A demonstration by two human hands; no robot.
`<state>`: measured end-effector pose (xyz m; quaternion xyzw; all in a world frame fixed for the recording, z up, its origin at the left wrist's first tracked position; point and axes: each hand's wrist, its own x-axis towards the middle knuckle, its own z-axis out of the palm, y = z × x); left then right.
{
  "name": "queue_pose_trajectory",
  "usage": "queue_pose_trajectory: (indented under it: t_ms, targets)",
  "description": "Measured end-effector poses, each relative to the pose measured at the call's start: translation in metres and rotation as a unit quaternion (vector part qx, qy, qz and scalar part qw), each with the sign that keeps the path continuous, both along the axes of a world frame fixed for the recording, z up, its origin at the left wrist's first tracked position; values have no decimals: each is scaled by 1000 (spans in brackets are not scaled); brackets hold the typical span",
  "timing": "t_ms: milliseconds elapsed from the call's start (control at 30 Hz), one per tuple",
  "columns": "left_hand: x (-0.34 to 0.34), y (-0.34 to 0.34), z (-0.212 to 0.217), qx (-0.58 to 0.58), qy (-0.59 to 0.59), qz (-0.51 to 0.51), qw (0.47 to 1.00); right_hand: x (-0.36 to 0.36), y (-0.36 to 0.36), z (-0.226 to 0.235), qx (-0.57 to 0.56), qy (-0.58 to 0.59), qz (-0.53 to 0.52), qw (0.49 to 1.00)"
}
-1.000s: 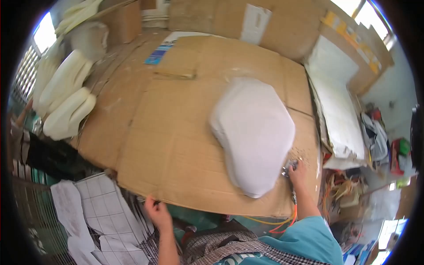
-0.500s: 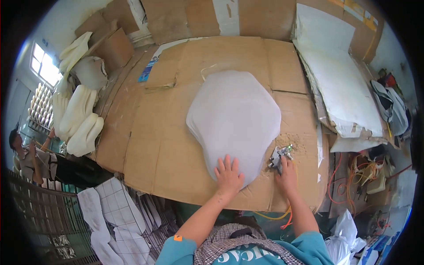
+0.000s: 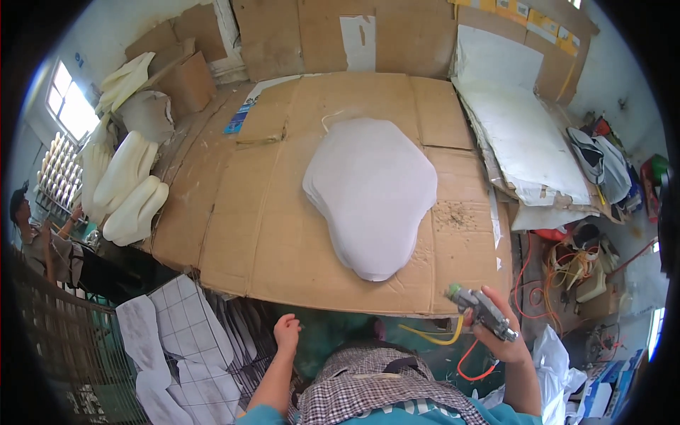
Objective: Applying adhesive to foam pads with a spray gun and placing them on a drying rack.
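Daylight from a barred window lights a cluttered workshop with cardboard sheets against the back wall.

The left hand has come off the near end of the white foam cushion and now hangs empty below the cardboard-covered table's near edge. The right hand has lifted the staple gun clear of the near right corner.

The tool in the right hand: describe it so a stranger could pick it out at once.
Start at the cardboard-covered table with the big white pad on it. Just off its near right corner, the right hand holds a small grey metal gun-shaped tool, a yellow hose trailing from it. Nothing else nearby is metal and handheld.
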<state>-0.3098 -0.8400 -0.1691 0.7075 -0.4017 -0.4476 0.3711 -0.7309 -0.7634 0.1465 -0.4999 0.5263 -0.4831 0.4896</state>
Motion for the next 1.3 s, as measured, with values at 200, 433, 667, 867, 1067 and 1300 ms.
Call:
queue_pose_trajectory:
  t_ms: [200,433,667,867,1067,1300]
  targets:
    - [15,43,-23,192,22,95,977,-8,16,14,-18,89,-159,983]
    - [27,68,-41,315,-3,61,947,-15,47,14,-24,94,-88,991]
    - [15,53,-31,293,22,64,954,-32,57,24,-23,85,-189,978]
    - [4,36,-16,255,36,47,965,-27,72,16,31,104,-70,992]
    - [-2,16,-5,208,54,48,975,-24,50,16,-20,74,-194,978]
    - [-8,-24,19,91,48,37,994,-30,71,31,25,127,-166,978]
